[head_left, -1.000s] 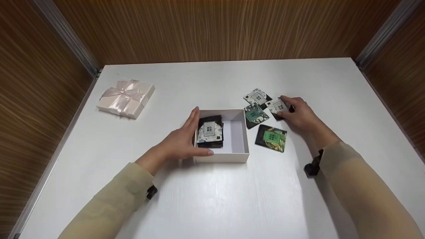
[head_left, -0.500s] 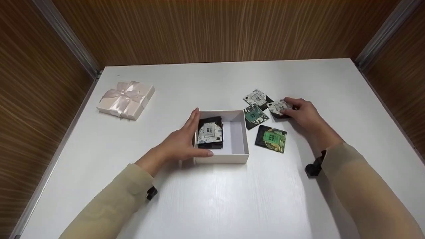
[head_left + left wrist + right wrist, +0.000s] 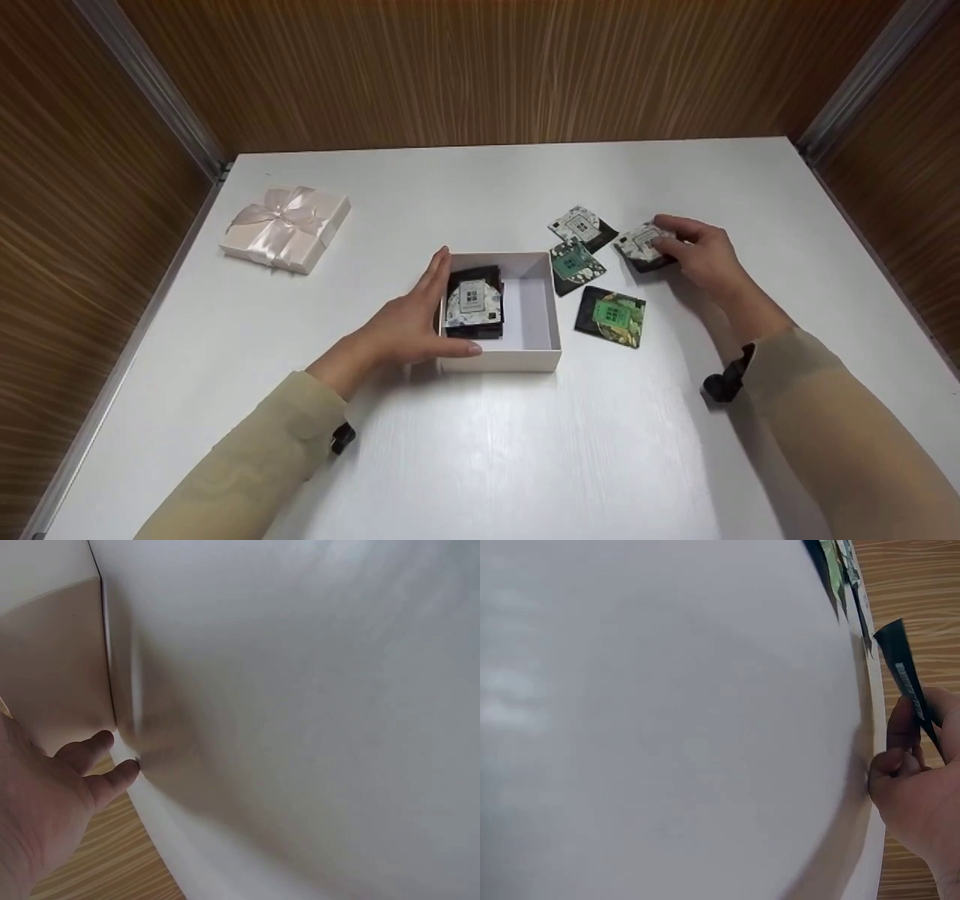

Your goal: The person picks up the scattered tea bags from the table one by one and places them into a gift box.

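Note:
A white open box [image 3: 499, 361] stands mid-table with a stack of dark, pale-patterned sachets [image 3: 474, 300] in its left half. My left hand [image 3: 405, 319] rests against the box's left side, fingers straight toward the back corner and thumb along the front rim; the left wrist view shows this hand [image 3: 52, 802] at the box wall. Between thumb and fingers, my right hand [image 3: 701, 255] pinches a black-and-white sachet [image 3: 641, 244]. In the right wrist view that sachet [image 3: 904, 667] is raised edge-on, off the table. Its far end is hidden by the fingers.
Right of the box lie a white floral sachet [image 3: 579, 225], a teal one [image 3: 574, 264] touching it, and a green-labelled one [image 3: 612, 316]. A pale pink gift box [image 3: 289, 229] with a ribbon bow sits at the back left. Wood-grain panels [image 3: 480, 75] bound the table.
My right hand has drawn the pinched sachet a little to the right, away from the other sachets, and lifted it. My left hand and the box have stayed put.

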Available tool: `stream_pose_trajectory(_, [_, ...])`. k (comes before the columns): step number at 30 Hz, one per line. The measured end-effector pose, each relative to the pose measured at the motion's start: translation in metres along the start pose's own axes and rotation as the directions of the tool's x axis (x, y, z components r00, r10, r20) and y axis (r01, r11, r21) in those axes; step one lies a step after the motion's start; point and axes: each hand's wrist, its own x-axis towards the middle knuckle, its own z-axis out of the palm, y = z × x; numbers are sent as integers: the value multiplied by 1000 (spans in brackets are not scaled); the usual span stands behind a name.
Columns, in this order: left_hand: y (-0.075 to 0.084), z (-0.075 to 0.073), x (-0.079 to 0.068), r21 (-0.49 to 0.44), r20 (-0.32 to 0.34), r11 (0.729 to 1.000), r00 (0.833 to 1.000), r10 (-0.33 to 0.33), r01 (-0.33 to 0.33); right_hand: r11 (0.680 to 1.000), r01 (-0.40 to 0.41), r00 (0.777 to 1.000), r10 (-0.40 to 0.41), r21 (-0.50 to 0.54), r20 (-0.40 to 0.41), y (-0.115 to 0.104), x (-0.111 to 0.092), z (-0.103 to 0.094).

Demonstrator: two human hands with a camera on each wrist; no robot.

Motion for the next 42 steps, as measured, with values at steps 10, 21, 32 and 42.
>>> stream_pose_trajectory(10, [0, 0, 0, -19, 3, 1000, 1000, 3, -3, 996, 60, 998, -59, 62, -14, -22, -15, -5])
stream_pose_trajectory(21, [-2, 1, 2, 1, -10, 1000, 1000, 11, -11, 970, 223, 973, -227, 96, 38, -61, -35, 22])
stream_pose_trajectory(32, [-1, 0, 1, 11, 3, 1000, 1000, -1, 1, 920, 333, 923, -363, 205, 130, -99, -58, 63])
stream_pose_trajectory(42, [-1, 0, -1, 4, 6, 1000, 1000, 17, -17, 918, 361, 901, -389, 164, 191, -112, -67, 92])
